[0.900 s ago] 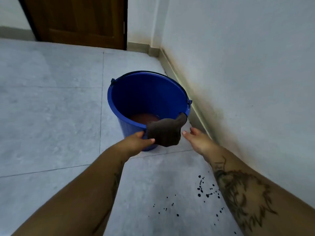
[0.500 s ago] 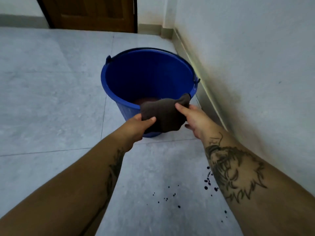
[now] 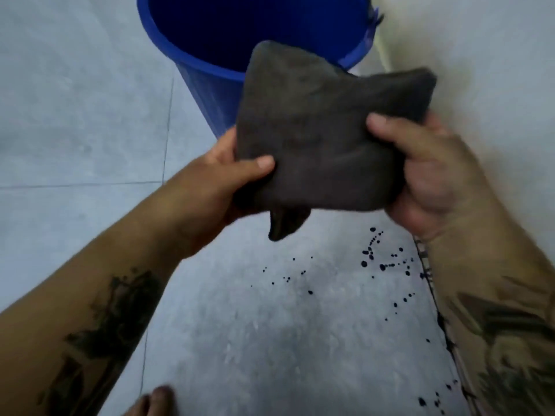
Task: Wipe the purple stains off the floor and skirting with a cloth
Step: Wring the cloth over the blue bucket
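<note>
with left hand (image 3: 231,172) and right hand (image 3: 420,172) both pinching the dark cloth (image 3: 318,130) above the floor (image 3: 270,340), near the blue bucket (image 3: 210,73), best folded into a flat pad, then pressed onto the purple stains (image 3: 378,262), working toward the skirting (image 3: 432,283).

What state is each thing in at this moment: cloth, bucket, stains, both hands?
cloth: folded, held in the air by both hands
bucket: upright on the floor, open, contents hidden
stains: not yet wiped, dotted across the tile
left hand: gripping the cloth
right hand: gripping the cloth
</note>
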`<state>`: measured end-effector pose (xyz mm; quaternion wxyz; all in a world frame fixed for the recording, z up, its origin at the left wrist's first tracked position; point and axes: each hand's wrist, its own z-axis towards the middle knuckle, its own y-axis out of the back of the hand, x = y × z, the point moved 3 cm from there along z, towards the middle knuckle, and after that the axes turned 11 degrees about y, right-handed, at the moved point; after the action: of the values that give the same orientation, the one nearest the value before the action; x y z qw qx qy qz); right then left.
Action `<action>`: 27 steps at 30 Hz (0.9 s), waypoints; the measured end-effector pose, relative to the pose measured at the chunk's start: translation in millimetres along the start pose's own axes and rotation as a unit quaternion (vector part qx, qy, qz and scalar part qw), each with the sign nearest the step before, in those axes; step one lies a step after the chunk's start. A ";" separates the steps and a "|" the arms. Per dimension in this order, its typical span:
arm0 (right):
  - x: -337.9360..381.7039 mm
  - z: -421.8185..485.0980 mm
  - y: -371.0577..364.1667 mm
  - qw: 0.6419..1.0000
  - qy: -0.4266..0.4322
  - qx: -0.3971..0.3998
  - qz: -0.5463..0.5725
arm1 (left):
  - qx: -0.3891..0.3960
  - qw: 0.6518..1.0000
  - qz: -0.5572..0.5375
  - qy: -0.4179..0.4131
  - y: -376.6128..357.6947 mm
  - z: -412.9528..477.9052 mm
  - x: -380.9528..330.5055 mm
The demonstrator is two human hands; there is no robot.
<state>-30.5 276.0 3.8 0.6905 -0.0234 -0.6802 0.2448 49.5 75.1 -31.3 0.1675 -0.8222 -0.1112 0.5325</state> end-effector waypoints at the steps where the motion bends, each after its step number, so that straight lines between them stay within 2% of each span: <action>1: -26.6 -18.1 12.5 0.999 -0.030 -0.013 -0.001 | -0.006 0.998 -0.030 0.055 1.9 -1.8 40.0; 3: -87.1 -59.9 39.0 0.992 -0.103 -0.062 -0.034 | -0.043 0.975 -0.111 0.189 4.7 -9.3 124.0; 5: -150.6 -108.9 63.0 0.965 -0.210 -0.073 -0.139 | -0.147 0.926 -0.125 0.326 14.0 -25.1 199.7; 7: -201.5 -158.7 84.3 0.891 -0.306 -0.010 -0.334 | -0.276 0.865 -0.028 0.417 32.8 -42.7 251.6; 8: -215.6 -177.0 93.8 0.841 -0.299 0.006 -0.451 | -0.314 0.845 0.038 0.431 42.9 -47.7 268.0; 9: -220.7 -188.1 99.6 0.810 -0.254 -0.008 -0.529 | -0.334 0.836 0.084 0.428 51.1 -49.5 278.5; 10: -217.9 -191.8 99.8 0.801 -0.197 -0.031 -0.564 | -0.335 0.834 0.115 0.422 56.9 -48.8 282.4; 12: -217.9 -191.2 93.4 0.807 -0.076 -0.055 -0.583 | -0.323 0.832 0.144 0.428 61.6 -42.9 288.5; 14: -221.7 -179.7 65.8 0.798 0.019 -0.024 -0.602 | -0.317 0.822 0.208 0.424 64.8 -44.6 277.4; 15: -231.2 -174.3 49.5 0.790 0.036 0.013 -0.612 | -0.327 0.805 0.289 0.402 69.0 -45.3 272.8; 17: -263.6 -165.4 18.9 0.762 0.005 0.128 -0.635 | -0.411 0.751 0.430 0.286 86.8 -50.2 264.4; 19: -303.6 -167.0 -4.3 0.693 -0.025 0.251 -0.675 | -0.508 0.733 0.431 0.134 94.4 -62.3 259.7; 20: -319.1 -166.9 -9.5 0.662 -0.002 0.289 -0.691 | -0.522 0.726 0.439 0.088 93.1 -64.8 262.1; 21: -327.2 -159.7 -8.5 0.644 0.028 0.300 -0.703 | -0.501 0.723 0.469 0.071 89.3 -61.5 268.3; 23: -327.1 -121.3 6.7 0.643 0.070 0.281 -0.708 | -0.411 0.721 0.552 0.081 80.1 -46.5 284.8; 24: -322.6 -97.9 22.8 0.643 0.063 0.254 -0.720 | -0.367 0.712 0.589 0.104 74.6 -39.7 292.9; 25: -314.9 -75.2 44.3 0.639 0.034 0.216 -0.737 | -0.339 0.698 0.620 0.116 71.4 -33.8 297.8; 27: -298.3 -55.7 90.6 0.626 -0.028 0.141 -0.766 | -0.339 0.674 0.645 0.119 72.8 -29.5 305.8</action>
<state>8.3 262.0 -310.2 0.6045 0.6104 -0.4288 -0.2795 201.5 114.0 -305.3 -0.4960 -0.7463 0.2950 0.3318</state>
